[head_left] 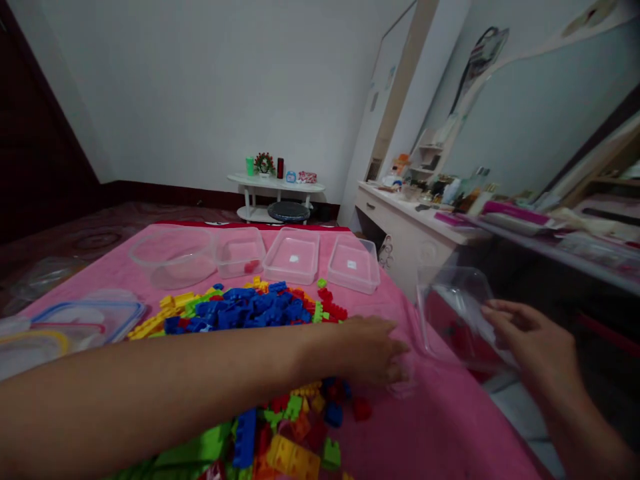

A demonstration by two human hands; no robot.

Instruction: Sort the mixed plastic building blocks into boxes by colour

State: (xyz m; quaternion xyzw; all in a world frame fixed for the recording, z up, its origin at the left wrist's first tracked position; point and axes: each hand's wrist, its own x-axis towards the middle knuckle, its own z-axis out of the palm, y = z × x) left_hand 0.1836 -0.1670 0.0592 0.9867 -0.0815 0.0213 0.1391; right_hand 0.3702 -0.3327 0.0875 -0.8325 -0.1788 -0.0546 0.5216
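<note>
A heap of coloured building bricks [250,310] in blue, yellow, red and green lies on the pink tablecloth [430,427]. My left arm reaches across it. My left hand [367,350] rests at the table's right side, fingers curled on the near edge of a clear plastic container [453,313]. My right hand [533,337] grips the same container's far right side beyond the table edge, fingers bent around its rim. The container is tilted on its side and shows nothing inside.
Several clear tubs [293,257] stand in a row at the table's far edge; one holds a red piece [251,267]. Lidded boxes [75,323] sit at the left. A cluttered dresser [420,217] stands right, a small white shelf table [275,190] by the wall.
</note>
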